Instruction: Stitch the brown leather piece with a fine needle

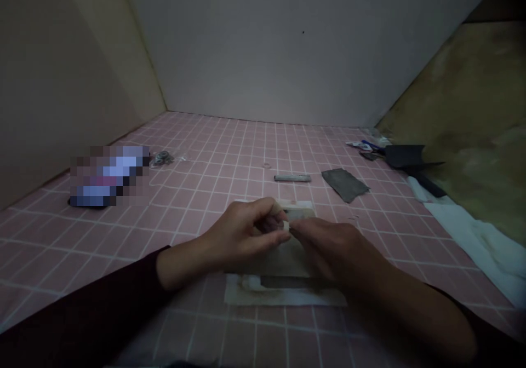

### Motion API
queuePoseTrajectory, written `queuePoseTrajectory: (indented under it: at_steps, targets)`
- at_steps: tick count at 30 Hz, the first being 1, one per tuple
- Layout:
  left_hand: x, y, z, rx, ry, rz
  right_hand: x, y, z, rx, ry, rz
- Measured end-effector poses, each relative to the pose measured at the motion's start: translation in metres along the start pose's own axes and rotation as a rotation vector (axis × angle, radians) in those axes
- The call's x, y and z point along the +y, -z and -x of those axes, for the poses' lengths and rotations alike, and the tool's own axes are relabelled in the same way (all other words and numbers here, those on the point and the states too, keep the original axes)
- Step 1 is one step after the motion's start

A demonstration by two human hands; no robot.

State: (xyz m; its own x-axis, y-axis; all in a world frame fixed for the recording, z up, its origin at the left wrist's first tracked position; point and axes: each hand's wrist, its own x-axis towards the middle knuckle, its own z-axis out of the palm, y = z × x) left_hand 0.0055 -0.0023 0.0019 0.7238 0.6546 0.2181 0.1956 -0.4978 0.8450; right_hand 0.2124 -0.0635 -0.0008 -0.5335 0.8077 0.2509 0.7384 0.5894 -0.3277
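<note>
My left hand (242,228) is closed in a pinch around a small pale piece (286,226), possibly a ring; it is too small to tell exactly. My right hand (335,242) meets it from the right, its fingers pressed together against the piece's side. Whatever the right fingers hold is hidden. Both hands are above a flat greyish board (279,258), which lies on a stained white sheet (287,297). Much of the board is covered by my hands and their shadow.
Beyond the board lie a short grey rod (292,178), a thin ring (267,165) and a dark grey sandpaper-like sheet (345,184). A blurred-out phone (110,176) and small metal pieces (163,158) are left. A black dustpan-like object (405,155) and white cloth (472,236) are right.
</note>
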Motion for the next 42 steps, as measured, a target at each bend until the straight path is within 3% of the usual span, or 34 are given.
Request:
queuePoseTrajectory:
  at_steps: [5,7,12,20,27,34,42]
  targets:
    - [-0.003,0.002,0.003,0.002,-0.206,-0.203,-0.005,0.012,-0.009,-0.149,-0.055,-0.272]
    - [-0.001,0.001,0.003,-0.003,-0.17,-0.163,-0.003,0.011,-0.008,-0.123,-0.051,-0.211]
    - [0.003,-0.001,0.0,0.003,0.08,0.019,0.003,0.0,0.001,0.007,-0.005,0.052]
    - [-0.001,0.001,0.003,-0.012,-0.171,-0.148,-0.004,0.013,-0.01,-0.166,-0.058,-0.288]
    - [0.001,0.0,0.0,0.005,0.084,0.121,0.003,0.0,-0.001,-0.002,-0.044,-0.009]
    - [-0.002,0.001,0.001,0.006,-0.137,-0.112,-0.004,0.015,-0.009,-0.169,-0.077,-0.299]
    - [0.0,0.0,-0.001,-0.021,0.096,0.188,0.004,0.002,-0.001,0.008,-0.024,0.001]
